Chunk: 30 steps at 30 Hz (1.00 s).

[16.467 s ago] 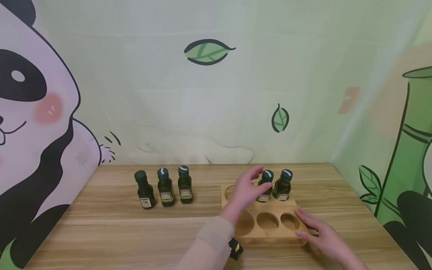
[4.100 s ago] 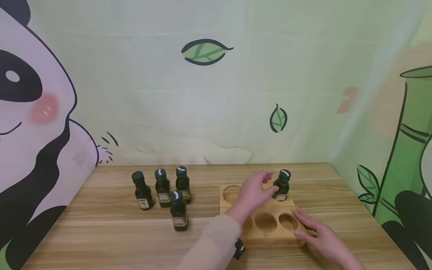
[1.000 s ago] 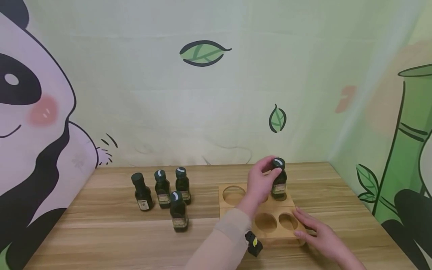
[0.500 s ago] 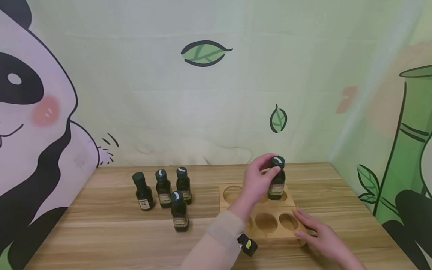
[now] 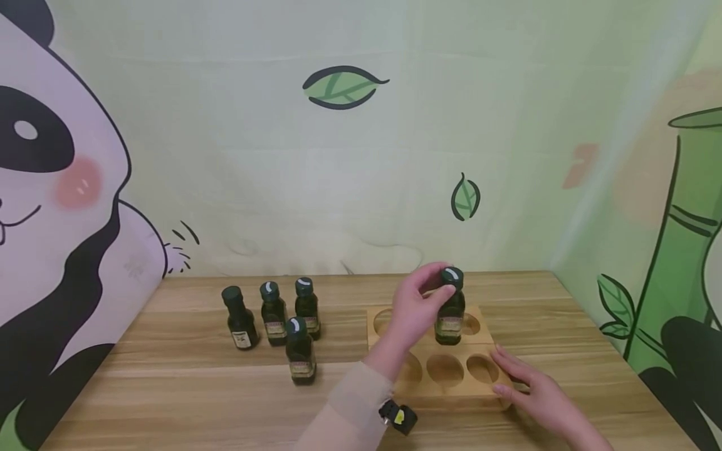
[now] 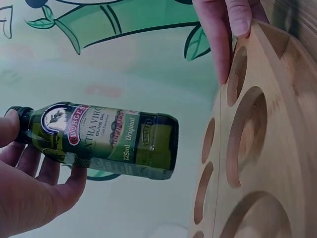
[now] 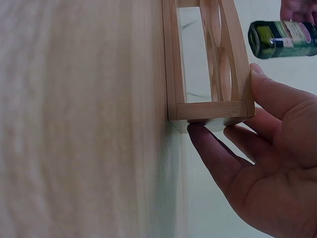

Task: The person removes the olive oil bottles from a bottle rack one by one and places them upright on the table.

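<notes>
My left hand (image 5: 414, 308) holds a small dark green olive oil bottle (image 6: 104, 139) by its cap and neck, thumb on one side and fingers on the other. The bottle is raised above the wooden rack (image 5: 451, 404), its base clear of the holes in the left wrist view. Round holes run in two rows through the rack's top, the back row higher than the front; several show no bottle. At the rack's right end, my right hand (image 5: 536, 393) grips the corner, thumb and fingers (image 7: 213, 153) on different faces of the wood.
Left of the rack several more dark bottles stand upright on the wooden table: a slim-necked bottle (image 5: 241, 322), two label-forward bottles behind, and a nearer bottle (image 5: 301, 357). A printed cloth backdrop (image 5: 350, 188) rises behind the table. A black device (image 5: 399, 416) sits on my left wrist.
Two bottles stood in the rack's back row earlier; one now stands among those at left. The other has been lifted out by my left hand and moved leftward. The right hand stayed put.
</notes>
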Available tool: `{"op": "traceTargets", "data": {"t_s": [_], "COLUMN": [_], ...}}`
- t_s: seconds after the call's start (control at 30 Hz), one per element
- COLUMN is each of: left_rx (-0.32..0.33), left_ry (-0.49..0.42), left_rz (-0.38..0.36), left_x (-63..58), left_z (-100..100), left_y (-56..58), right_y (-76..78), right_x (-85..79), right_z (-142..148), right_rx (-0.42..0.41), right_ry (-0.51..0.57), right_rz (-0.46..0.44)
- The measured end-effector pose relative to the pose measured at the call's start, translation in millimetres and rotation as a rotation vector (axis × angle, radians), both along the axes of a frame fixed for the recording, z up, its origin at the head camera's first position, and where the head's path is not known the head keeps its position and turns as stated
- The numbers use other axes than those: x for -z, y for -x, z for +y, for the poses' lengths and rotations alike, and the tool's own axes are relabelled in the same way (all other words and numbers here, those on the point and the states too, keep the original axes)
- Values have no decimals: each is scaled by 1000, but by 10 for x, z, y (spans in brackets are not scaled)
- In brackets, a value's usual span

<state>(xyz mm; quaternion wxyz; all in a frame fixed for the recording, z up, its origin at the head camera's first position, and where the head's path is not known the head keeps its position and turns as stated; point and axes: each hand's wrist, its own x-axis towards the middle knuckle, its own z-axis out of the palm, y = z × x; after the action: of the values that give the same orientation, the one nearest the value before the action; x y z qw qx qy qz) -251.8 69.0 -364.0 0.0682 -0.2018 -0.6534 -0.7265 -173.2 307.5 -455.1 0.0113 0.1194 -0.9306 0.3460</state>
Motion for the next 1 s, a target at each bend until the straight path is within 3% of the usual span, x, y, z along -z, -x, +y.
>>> {"op": "traceTargets", "data": {"t_s": [0.37,0.53,1.0], "left_rx": [-44,-58,-72], "left_ry": [3,30,51], "left_rz": [-32,-13,10], "left_x": [152,200,63], "left_z": [-332,-508,-964], "left_y": [-116,-178,-415], "right_y": [1,-5,-11], "right_x": [11,16,12], "right_z": [5,6,3], "right_rx": [-4,-9,-14], "right_ry": [10,11,-8], "right_rz": [10,17,38]}}
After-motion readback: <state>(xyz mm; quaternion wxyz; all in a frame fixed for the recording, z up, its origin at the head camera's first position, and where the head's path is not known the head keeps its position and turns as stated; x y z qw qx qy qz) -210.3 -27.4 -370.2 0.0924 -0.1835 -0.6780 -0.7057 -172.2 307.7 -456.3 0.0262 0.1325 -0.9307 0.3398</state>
